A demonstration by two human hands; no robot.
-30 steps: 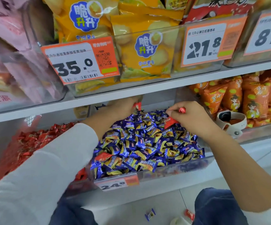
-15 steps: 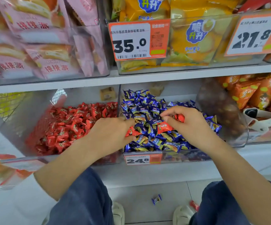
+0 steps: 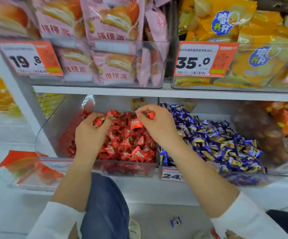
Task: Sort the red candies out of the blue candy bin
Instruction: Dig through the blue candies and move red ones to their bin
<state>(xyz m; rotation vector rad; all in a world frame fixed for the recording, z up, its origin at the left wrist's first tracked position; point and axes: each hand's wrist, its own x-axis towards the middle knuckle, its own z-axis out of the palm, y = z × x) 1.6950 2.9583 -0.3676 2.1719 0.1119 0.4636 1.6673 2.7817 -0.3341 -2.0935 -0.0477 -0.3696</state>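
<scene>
Both grips clamp red candies: left hand (image 3: 89, 135), right hand (image 3: 157, 125), above red bin (image 3: 122, 167).

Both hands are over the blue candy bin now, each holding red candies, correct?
Not quite. The head view shows the left hand and right hand over the red candy bin, not the blue candy bin. Each does hold red candies.

Two hands: the left hand (image 3: 89, 133) and the right hand (image 3: 157, 123). Three price tags with readable numbers: 19.8 (image 3: 29, 58), 35.0 (image 3: 202, 59), and a partly hidden one (image 3: 171, 175). One blue candy (image 3: 175, 221) on the floor. Binned candies too many to count.
</scene>
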